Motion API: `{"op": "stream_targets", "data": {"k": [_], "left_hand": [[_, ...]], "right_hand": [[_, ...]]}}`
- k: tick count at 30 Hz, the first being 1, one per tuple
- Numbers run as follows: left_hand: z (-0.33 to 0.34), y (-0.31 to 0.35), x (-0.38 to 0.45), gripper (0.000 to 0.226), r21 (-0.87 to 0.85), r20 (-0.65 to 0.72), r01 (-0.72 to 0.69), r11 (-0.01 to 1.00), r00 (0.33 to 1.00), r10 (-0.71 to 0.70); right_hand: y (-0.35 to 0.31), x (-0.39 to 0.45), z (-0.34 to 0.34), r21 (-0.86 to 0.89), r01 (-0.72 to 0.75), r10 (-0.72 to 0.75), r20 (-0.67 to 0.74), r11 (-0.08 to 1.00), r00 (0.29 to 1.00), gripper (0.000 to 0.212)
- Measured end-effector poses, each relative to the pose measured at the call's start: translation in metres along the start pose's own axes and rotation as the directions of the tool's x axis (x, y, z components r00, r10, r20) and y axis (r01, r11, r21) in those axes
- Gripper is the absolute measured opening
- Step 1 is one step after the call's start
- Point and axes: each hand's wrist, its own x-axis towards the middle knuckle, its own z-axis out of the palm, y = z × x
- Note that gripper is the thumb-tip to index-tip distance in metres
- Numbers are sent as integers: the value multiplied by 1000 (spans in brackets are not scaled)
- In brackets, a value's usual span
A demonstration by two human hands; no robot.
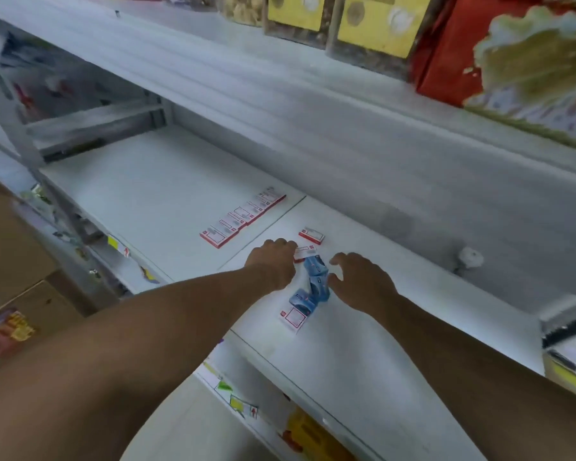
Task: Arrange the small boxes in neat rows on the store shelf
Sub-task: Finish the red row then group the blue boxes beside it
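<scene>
On the white shelf (153,194) a neat row of red-and-white boxes (243,216) runs diagonally. My left hand (275,262) has its fingers curled on a red-and-white box (305,252) lying on the shelf. Just beyond it lies a single red-and-white box (311,235). A loose cluster of blue boxes (315,282) lies between my hands. One more red-and-white box (292,317) sits at the near end of that cluster. My right hand (359,281) hovers beside the blue boxes with fingers spread and loosely bent, holding nothing.
The shelf above (280,104) overhangs and carries yellow packets (376,21) and a red package (453,48). A small white knob (469,257) sits on the back wall. Price tags (240,400) line the shelf edges. Cardboard cartons (14,261) stand at the left.
</scene>
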Motion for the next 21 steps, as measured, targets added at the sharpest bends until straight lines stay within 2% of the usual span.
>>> {"op": "stream_targets", "data": {"k": [5,10,13,18,21], "left_hand": [[36,-6,44,53,-83,-61,-29,996,998,24],[66,-19,62,40,29,-136,-102,994,985,105],[76,-23,64,35,-21,-218,-81,996,973,75],[68,-44,53,43,-83,-169,-36,996,985,21],[59,-59,40,48,-99,-142,-23,995,990,9]], "right_hand": [[22,48,18,35,21,-20,-46,999,999,39],[25,96,33,33,47,-45,-58,998,997,41],[21,123,44,52,59,-56,-67,997,996,45],[11,168,57,114,32,-35,17,993,999,67],[9,182,63,90,17,-19,21,996,1000,61]]}}
